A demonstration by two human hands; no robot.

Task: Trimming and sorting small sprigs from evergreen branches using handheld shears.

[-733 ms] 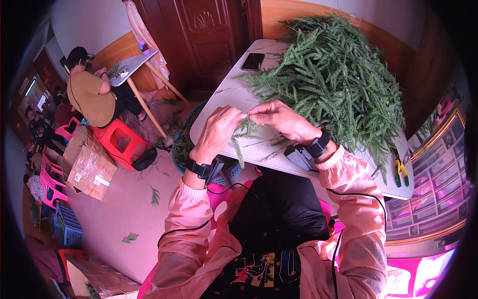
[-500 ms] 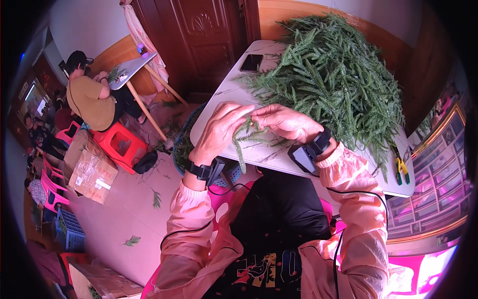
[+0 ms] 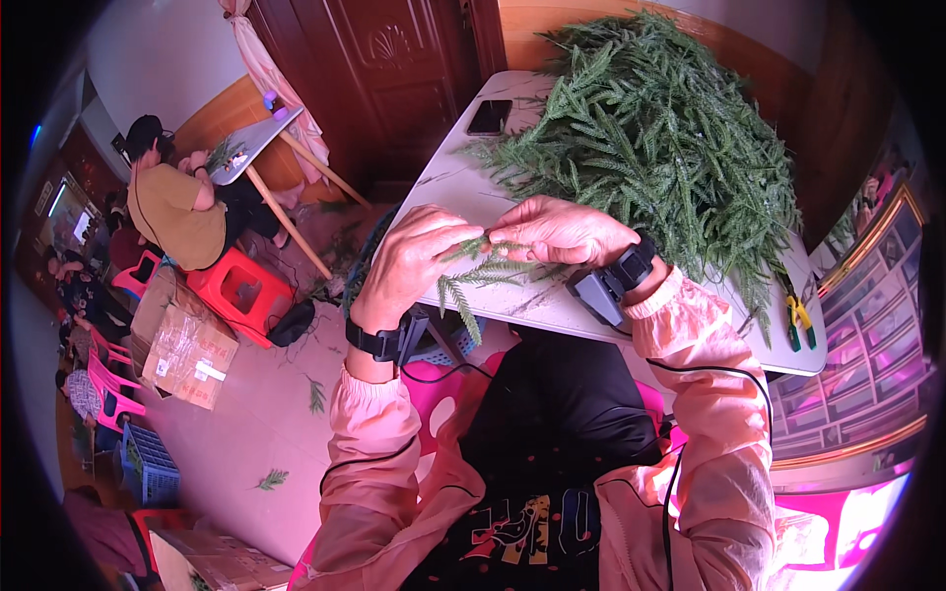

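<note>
A small green artificial pine sprig hangs between my hands over the table's near left edge. My left hand is closed, its thumb and fingertips pinching the sprig's upper part. From the other side, my right hand pinches the same sprig, its fingertips close to those of the left. Needled tips point down and to the right below the fingers. The exact spot of the grip is partly hidden by the fingers. Just beyond my right hand, a large heap of green pine sprigs covers much of the white marbled table.
A black phone lies at the table's far left, and cutters with yellow and green handles at its right edge. To the left are a red stool, a cardboard box and a person in a tan shirt at another table.
My hands have drawn slightly apart, the left moving a little left. The sprig has shifted left with them and now spreads more sideways between the fingertips.
</note>
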